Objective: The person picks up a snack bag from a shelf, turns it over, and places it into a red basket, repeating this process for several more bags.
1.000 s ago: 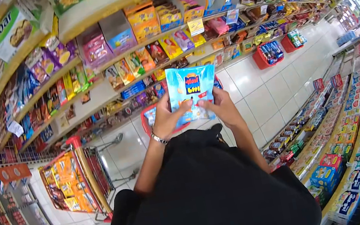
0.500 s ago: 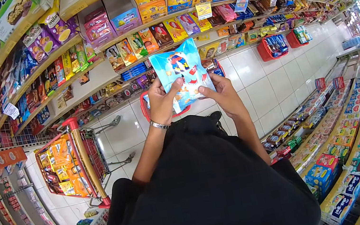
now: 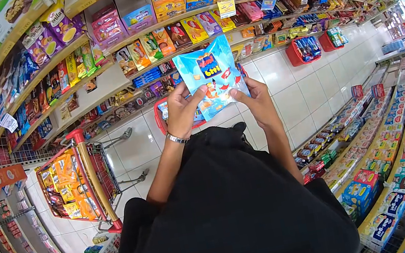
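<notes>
A light-blue snack bag (image 3: 215, 78) with a red and yellow printed logo is held upright in front of me between both hands. My left hand (image 3: 184, 109) grips its left edge, thumb across the front and fingers behind. On the other side, my right hand (image 3: 255, 100) pinches the lower right edge with the thumb on the printed face. Below and behind the bag, a red basket (image 3: 160, 119) on the floor is partly covered by the bag and my left hand.
Shelves of snack packets (image 3: 151, 49) curve across the front. A red-framed shopping cart (image 3: 92, 173) with orange packets stands at left. Two red baskets (image 3: 303, 54) sit on the tiled floor (image 3: 291, 105) ahead right. Low shelves of boxed goods (image 3: 372, 167) run along the right.
The bag has shifted slightly right and its front has flattened towards me, so the logo shows more clearly. Both hands keep their hold on it.
</notes>
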`<state>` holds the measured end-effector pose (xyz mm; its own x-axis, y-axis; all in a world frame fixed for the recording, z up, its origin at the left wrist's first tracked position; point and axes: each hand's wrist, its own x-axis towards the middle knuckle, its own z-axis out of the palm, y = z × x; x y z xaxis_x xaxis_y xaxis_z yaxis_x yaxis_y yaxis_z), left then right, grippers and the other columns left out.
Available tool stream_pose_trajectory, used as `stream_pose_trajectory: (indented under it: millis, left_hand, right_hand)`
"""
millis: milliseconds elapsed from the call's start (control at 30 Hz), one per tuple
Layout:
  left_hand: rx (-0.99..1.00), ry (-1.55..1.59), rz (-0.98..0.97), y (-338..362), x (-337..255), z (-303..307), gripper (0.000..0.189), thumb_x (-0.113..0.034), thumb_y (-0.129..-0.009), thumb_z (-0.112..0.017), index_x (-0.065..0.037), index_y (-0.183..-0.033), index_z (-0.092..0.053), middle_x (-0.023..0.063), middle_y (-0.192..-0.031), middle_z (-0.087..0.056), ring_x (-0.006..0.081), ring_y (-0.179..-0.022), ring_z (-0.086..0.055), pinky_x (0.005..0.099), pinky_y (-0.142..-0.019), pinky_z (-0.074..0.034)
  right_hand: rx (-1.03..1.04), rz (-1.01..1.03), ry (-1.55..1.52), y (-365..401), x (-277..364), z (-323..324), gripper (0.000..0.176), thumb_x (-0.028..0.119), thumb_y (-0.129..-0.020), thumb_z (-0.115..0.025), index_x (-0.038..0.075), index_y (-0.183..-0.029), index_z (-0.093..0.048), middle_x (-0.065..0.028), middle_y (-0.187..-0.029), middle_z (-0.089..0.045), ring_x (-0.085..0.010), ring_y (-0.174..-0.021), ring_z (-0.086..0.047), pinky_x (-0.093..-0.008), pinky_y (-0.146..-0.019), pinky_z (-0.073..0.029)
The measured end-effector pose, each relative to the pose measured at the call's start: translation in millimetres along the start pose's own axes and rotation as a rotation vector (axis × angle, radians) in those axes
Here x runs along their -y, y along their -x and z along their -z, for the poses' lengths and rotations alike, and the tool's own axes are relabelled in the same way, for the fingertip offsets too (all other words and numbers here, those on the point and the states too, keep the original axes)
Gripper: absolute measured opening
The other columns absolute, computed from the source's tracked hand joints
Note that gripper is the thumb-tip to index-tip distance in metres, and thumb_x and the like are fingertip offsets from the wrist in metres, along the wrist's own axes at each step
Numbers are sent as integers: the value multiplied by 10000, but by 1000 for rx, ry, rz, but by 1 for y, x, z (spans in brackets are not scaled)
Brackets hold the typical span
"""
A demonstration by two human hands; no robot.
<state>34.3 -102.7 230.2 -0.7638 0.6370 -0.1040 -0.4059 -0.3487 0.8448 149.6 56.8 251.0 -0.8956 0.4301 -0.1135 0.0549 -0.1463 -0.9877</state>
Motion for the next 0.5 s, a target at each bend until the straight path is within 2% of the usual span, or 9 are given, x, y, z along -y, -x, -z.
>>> stream_pose_trajectory:
  millis: [200, 400, 467, 500]
  left_hand:
    - [22, -21, -59, 3, 0, -1, 284, -54, -865, -659, 33, -1121, -572, 113, -1051, -648, 144, -943, -629, 298, -837, -513]
    - [23, -92, -93, -1, -2, -5, 234, -41, -871, -650, 56, -1075, -592, 118, -1036, -642, 149, -952, -620, 305, -850, -521]
    - [36, -113, -97, -9, -1, -10, 217, -53, -874, -651, 56, -1055, -600, 109, -1016, -648, 140, -932, -622, 298, -833, -522]
    - [38, -129, -103, -12, 0, -13, 203, -65, -878, -653, 57, -1034, -607, 100, -996, -654, 131, -912, -624, 290, -817, -523]
  right_hand:
    - [-15, 30, 23, 0, -7, 2, 375, 107, -857, -682, -44, -1177, -560, -92, -1079, -640, -120, -977, -581, -279, -883, -458]
    - [-44, 29, -3, 1, -11, 5, 365, 121, -862, -680, -42, -1167, -563, -84, -1045, -647, -118, -949, -587, -274, -877, -458]
    - [-90, 28, -16, 4, -4, 5, 221, 109, -866, -677, -33, -1026, -621, -45, -919, -645, -82, -869, -559, -246, -791, -444]
    - [-108, 31, -24, 5, -5, 9, 221, 109, -866, -677, -33, -1026, -621, -45, -919, -645, -82, -869, -559, -246, -791, -444]
